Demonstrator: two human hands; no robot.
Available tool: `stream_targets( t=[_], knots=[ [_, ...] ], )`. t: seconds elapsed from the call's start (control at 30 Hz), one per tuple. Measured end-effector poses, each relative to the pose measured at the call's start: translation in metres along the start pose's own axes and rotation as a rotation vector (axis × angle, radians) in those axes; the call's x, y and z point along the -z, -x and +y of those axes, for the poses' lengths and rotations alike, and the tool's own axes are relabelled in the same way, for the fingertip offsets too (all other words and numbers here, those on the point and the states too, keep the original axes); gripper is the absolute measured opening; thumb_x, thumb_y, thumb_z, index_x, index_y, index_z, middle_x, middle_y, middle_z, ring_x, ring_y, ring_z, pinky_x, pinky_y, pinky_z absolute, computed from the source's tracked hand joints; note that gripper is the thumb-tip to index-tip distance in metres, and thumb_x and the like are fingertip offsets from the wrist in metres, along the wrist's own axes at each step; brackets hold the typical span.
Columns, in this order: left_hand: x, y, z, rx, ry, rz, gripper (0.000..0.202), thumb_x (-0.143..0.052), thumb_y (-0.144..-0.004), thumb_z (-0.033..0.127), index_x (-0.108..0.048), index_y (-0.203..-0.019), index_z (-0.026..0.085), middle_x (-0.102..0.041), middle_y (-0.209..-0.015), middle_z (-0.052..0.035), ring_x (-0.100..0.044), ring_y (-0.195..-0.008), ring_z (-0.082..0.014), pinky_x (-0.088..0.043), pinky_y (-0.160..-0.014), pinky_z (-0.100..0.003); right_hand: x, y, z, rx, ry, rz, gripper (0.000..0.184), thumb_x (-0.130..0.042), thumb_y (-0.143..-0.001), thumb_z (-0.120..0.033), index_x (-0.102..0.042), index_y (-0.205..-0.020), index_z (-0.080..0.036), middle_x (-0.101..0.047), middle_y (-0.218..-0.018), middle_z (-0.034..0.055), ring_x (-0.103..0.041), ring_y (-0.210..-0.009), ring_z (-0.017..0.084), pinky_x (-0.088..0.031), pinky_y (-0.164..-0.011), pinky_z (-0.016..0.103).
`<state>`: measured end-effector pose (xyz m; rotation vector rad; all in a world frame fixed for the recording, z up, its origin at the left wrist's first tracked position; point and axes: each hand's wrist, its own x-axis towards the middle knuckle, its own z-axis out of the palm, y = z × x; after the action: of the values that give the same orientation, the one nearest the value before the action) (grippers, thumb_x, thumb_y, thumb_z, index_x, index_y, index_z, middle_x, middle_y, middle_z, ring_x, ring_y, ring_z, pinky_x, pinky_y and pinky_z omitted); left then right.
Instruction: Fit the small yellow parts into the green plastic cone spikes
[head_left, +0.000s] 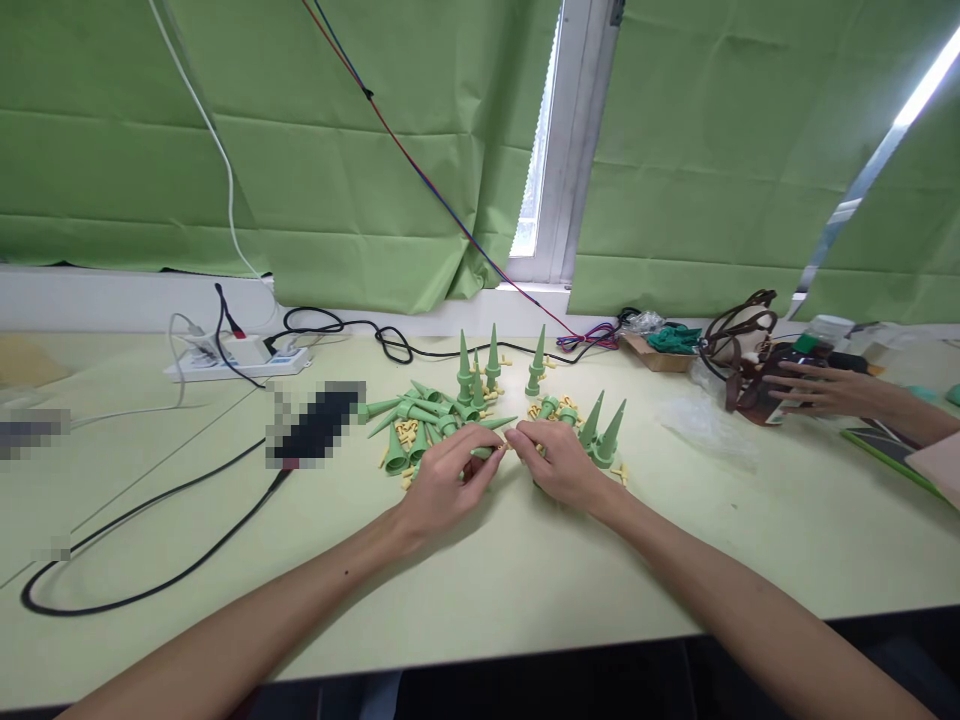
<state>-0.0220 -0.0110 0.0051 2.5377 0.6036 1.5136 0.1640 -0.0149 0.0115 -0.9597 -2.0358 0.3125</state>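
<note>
My left hand (446, 480) is closed around a green plastic spike (484, 452), mostly hidden by the fingers. Close beside it, the fingertips of my right hand (559, 465) are pinched on a small yellow plastic piece, largely covered. Both hands meet just above the table. Behind my left hand lies a pile of hollow green cone spikes (409, 425), with small yellow pieces (406, 433) among them. More yellow pieces (534, 410) lie behind my right hand. Several green spikes (493, 358) stand point up at the back, and two more (609, 435) stand at right.
A blurred-out dark device (319, 425) with a black cable lies left. A white power strip (240, 365) stands behind it. At right are a clear plastic bag (709, 425), a brown bottle (765, 395) and another person's hand (825, 388) reaching toward it. Green curtains (360, 200) hang behind.
</note>
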Motion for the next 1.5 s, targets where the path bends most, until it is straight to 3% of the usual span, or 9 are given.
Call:
stream_targets(
  t=[0.13,0.3,0.7,1.13,1.33,1.5],
  knots=[
    [0.001,-0.0006,-0.0025,0.048,-0.039,0.029,0.011,-0.059,-0.089,0.009,-0.06,-0.096,0.018,-0.066,-0.087,-0.0038,-0.06,-0.071,-0.0119,-0.044,-0.047,-0.02,0.0017,0.0008,-0.0011,-0.037,-0.04,0.044,0.033,-0.04,-0.102,-0.032,-0.044,-0.071,-0.02,-0.048,-0.062,-0.003,-0.043,-0.057,0.012,-0.034,-0.06,0.027],
    [0.0027,0.0001,-0.0028,0.078,-0.065,0.072,0.011,-0.06,-0.089,0.011,-0.061,-0.097,0.019,-0.066,-0.087,-0.0037,-0.06,-0.069,-0.0114,-0.044,-0.047,-0.02,0.0032,0.0006,-0.004,0.015,-0.131,0.057,0.015,-0.044,-0.1,-0.028,-0.055,-0.093,-0.021,-0.062,-0.082,0.0017,-0.056,-0.073,0.015,-0.043,-0.069,0.027],
    [0.0017,0.0016,-0.0027,0.077,-0.051,0.028,0.007,-0.057,-0.092,0.015,-0.061,-0.097,0.018,-0.067,-0.088,-0.0045,-0.063,-0.071,-0.0124,-0.046,-0.048,-0.02,0.0022,0.0014,-0.0024,0.017,-0.069,0.015,0.019,-0.042,-0.1,-0.026,-0.048,-0.084,-0.021,-0.053,-0.073,-0.0005,-0.048,-0.066,0.014,-0.038,-0.064,0.028],
    [0.0023,0.0012,0.0007,0.006,-0.032,0.003,0.009,-0.056,-0.091,0.01,-0.059,-0.094,0.018,-0.067,-0.088,-0.0047,-0.064,-0.075,-0.013,-0.046,-0.046,-0.018,0.0004,0.0015,-0.0015,-0.019,0.015,-0.024,0.032,-0.034,-0.102,-0.028,-0.031,-0.071,-0.022,-0.039,-0.062,-0.0038,-0.036,-0.055,0.012,-0.029,-0.057,0.027],
    [0.0025,0.0012,0.0014,0.003,-0.028,-0.008,0.013,-0.056,-0.091,0.009,-0.059,-0.099,0.019,-0.065,-0.089,-0.0047,-0.062,-0.074,-0.0122,-0.047,-0.047,-0.018,-0.0002,0.0001,-0.0004,-0.038,-0.01,0.005,0.034,-0.034,-0.103,-0.03,-0.033,-0.07,-0.021,-0.041,-0.062,-0.0034,-0.038,-0.057,0.012,-0.031,-0.059,0.027],
    [0.003,0.001,-0.0006,0.04,-0.05,0.015,0.01,-0.056,-0.092,0.012,-0.06,-0.098,0.019,-0.066,-0.088,-0.0045,-0.062,-0.073,-0.0127,-0.046,-0.047,-0.019,0.0014,0.0005,-0.0041,-0.033,-0.062,-0.003,0.028,-0.038,-0.102,-0.031,-0.044,-0.077,-0.021,-0.048,-0.068,-0.0022,-0.043,-0.061,0.013,-0.034,-0.061,0.027]
  ],
)
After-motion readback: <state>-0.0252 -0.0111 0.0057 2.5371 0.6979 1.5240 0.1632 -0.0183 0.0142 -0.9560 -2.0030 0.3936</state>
